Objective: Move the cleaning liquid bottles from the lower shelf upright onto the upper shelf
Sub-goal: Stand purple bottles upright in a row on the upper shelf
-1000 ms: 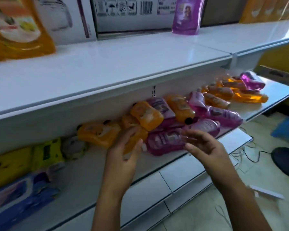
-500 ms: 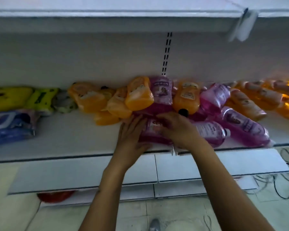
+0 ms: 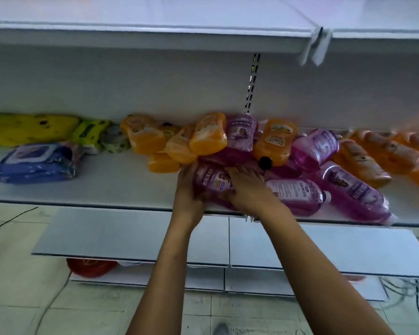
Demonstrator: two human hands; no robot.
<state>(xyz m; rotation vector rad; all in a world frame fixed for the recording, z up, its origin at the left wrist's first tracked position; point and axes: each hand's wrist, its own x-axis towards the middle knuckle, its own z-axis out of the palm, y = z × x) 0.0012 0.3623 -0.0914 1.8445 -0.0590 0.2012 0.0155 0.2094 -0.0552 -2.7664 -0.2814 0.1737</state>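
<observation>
**Bottle transfer: first pick under way, pile almost untouched**

Status. Both hands are on one purple bottle (image 3: pixel 212 181) lying at the front of the lower shelf (image 3: pixel 107 189). The left hand (image 3: pixel 185 187) is cupped against its left side; the right hand (image 3: pixel 246 187) lies over its right part, fingers curved round it. The bottle is gripped between the two but appears not yet lifted clear of the shelf.

Done. Nothing can be confirmed. The visible strip of the upper shelf (image 3: pixel 155 22) shows no bottles; its rear part is out of frame, so earlier placements cannot be ruled out.

Outstanding. A loose heap of orange bottles (image 3: pixel 208 137) and further purple bottles (image 3: pixel 298 193) lies on the lower shelf, all on their sides, several overlapping and some leaning on the one in hand. More orange bottles run to the right edge of view. A black cap (image 3: pixel 265 162) sits just behind the right hand.

Not part of the task: yellow packs (image 3: pixel 29 128) and a blue wipes pack (image 3: pixel 36 163) at the left of the lower shelf.

Assessment. Early stage; nearly all of the work appears to remain. Pulling this bottle may shift its neighbours.
</observation>
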